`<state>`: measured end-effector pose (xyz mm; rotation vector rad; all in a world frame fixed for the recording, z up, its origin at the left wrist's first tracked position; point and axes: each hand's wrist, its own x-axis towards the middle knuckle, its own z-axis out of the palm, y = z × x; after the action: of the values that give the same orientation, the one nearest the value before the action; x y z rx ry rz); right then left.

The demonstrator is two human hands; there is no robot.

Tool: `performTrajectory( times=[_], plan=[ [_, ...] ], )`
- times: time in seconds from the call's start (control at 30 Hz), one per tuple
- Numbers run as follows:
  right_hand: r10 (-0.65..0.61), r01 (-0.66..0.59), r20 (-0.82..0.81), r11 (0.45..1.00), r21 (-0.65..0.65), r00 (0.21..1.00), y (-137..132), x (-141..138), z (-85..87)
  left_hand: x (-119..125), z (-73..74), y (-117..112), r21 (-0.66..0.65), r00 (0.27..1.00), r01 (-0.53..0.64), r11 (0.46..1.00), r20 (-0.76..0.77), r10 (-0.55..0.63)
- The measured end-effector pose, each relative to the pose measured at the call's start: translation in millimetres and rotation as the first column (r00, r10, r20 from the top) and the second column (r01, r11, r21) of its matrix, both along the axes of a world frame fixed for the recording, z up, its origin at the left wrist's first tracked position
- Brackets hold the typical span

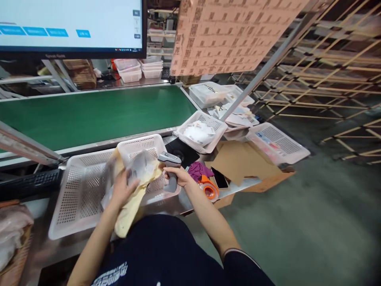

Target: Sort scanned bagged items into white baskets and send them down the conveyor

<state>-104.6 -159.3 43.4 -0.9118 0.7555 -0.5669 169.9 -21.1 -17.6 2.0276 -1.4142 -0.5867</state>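
The left hand (123,190) grips a bagged yellow garment (135,186) over the white baskets (86,186) at the table edge, fingers clamped on the plastic. The right hand (175,174) has its fingers wrapped tight on a grey scanner (170,161) just beside the bag. Scanning would likely go best with the bag pulled flat and its label facing the scanner. One garment, one scanner, two near baskets, one tape roll (210,191), one phone (219,178).

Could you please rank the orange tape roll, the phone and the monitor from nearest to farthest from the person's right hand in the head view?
From the right hand, which holds the scanner:
1. Orange tape roll, just to its right on the bench.
2. Phone, lying a little further right, beside the tape.
3. Monitor, far up at the top left, beyond the green belt.
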Motion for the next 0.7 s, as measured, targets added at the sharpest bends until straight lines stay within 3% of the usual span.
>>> performTrajectory(
  times=[0.07, 0.1, 0.2, 0.33, 0.43, 0.5, 0.57, 0.63, 0.7],
  plan=[
    [0.035, -0.035, 0.035, 0.999, -0.008, 0.999, 1, 5, 7.3, 26, 4.7, -28, 0.145, 0.991, -0.116, 0.983, -0.042, 0.124],
    [0.058, -0.057, 0.054, 0.998, -0.017, 0.997, 1, 7, 11.3, 35, 7.0, -41, 0.198, 0.988, -0.120, 0.973, -0.074, 0.137],
    [0.147, -0.141, 0.109, 0.988, -0.063, 0.983, 0, 13, 24.4, 47, 14.5, -65, 0.232, 0.981, -0.009, 0.973, -0.184, 0.053],
    [0.246, -0.228, 0.135, 0.964, -0.135, 0.960, -8, 7, 49.5, 45, 36.4, -64, 0.185, 0.931, 0.154, 0.971, -0.357, -0.079],
    [0.186, -0.179, -0.004, 0.936, -0.302, 0.982, -13, -9, 77.4, 51, 68.3, -54, 0.079, 0.889, 0.043, 0.996, -0.459, -0.002],
    [0.039, -0.123, -0.169, 0.846, -0.518, 0.985, -13, -22, 97.9, 54, 93.5, -47, -0.038, 0.886, -0.121, 0.992, -0.455, 0.091],
    [-0.107, -0.183, -0.344, 0.682, -0.708, 0.933, -9, -33, 117.5, 53, 117.0, -42, -0.163, 0.914, -0.226, 0.960, -0.377, 0.151],
    [-0.204, -0.354, -0.523, 0.535, -0.768, 0.827, -3, -40, 135.4, 46, 134.6, -39, -0.276, 0.938, -0.283, 0.919, -0.278, 0.205],
    [-0.238, -0.529, -0.673, 0.461, -0.713, 0.700, 5, -42, 151.5, 33, 144.4, -37, -0.359, 0.946, -0.309, 0.881, -0.212, 0.245]
  ],
)
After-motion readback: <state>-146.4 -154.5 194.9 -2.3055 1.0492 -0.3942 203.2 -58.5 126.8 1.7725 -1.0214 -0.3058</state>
